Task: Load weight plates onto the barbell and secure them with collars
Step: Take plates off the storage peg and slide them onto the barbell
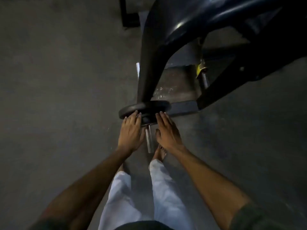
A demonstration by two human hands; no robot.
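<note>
The weight plate sits on the bar, against a machine arm behind it. The left hand and right hand press flat on it, either side of the bar.

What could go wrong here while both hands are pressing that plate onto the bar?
1. The left hand and right hand lie flat against the plate, so fingertips could get pinched.
2. No collar is visible on the bare bar end, so the plate may slide back off.
3. A bare foot sits right under the bar end, where a slipping plate would probably land.
</note>
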